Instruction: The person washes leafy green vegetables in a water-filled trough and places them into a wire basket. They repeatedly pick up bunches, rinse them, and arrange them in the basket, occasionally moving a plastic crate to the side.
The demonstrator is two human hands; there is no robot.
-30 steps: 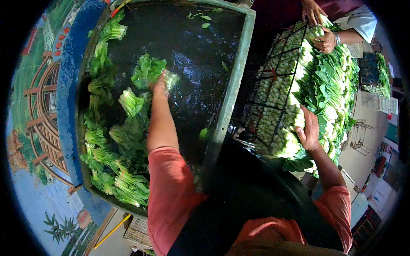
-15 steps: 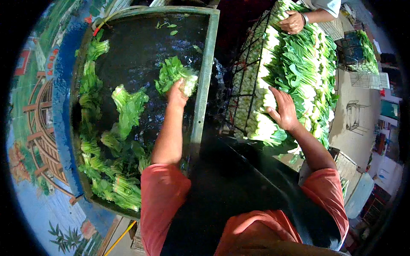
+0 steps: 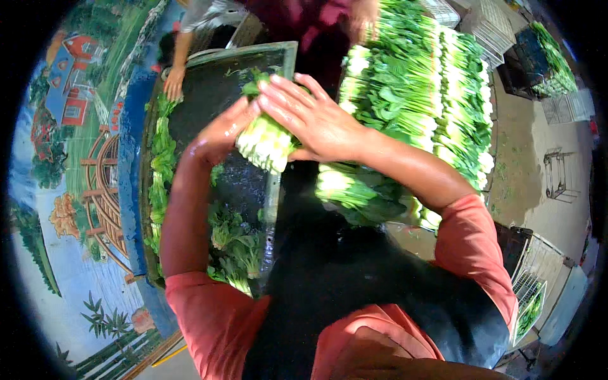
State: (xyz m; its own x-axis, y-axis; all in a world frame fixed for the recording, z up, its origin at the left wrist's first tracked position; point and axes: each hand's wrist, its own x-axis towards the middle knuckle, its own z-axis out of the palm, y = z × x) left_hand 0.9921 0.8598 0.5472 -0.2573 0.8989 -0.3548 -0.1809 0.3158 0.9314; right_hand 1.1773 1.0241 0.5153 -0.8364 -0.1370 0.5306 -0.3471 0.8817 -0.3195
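Observation:
A bunch of leafy greens (image 3: 263,147) with pale stem ends toward me is clasped between my two hands over the right rim of the water tank (image 3: 273,190). My left hand (image 3: 221,132) grips its left side, the fingers partly hidden behind the stalks. My right hand (image 3: 313,120) lies across its upper right side, fingers long and pressed against it. To the right rises a pile of packed greens (image 3: 405,88), stems and leaves in rows. A separate bunch (image 3: 345,187) lies at its near left corner, below my right forearm.
Greens float along the tank's left wall (image 3: 163,164) and at its near end (image 3: 234,244). Across from me, a co-worker's hand (image 3: 174,82) reaches the tank's far left corner; another hand (image 3: 364,22) is at the pile's far end. White crates (image 3: 487,31) stand far right.
My left hand has lifted the bunch from the water toward the tank rim. My right hand has left the pile and joined it on the bunch. A co-worker's hand now appears at the tank.

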